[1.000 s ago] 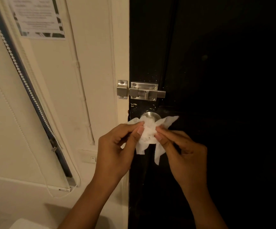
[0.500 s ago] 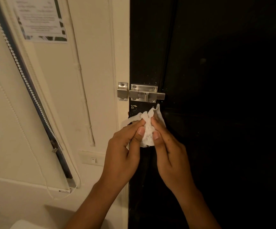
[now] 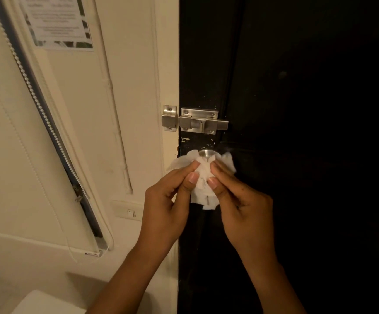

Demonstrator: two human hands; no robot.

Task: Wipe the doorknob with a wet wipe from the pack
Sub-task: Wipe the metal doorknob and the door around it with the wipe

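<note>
both hands pinch the wet wipe (image 3: 203, 177) over the doorknob (image 3: 206, 153) on the dark door (image 3: 297, 155): left hand (image 3: 168, 207) & right hand (image 3: 243, 207) fingers closed on it, prob to spread the cloth round the knob.

We see a white wet wipe (image 3: 203, 177) with small dark specks against a silver metal doorknob (image 3: 205, 153) on a black door (image 3: 297, 109) flecked with pale chips. A brushed silver latch (image 3: 195, 121) bridges to the cream wall (image 3: 127, 87). The notice (image 3: 57, 21) is white with grey print and dark green edging.
</note>
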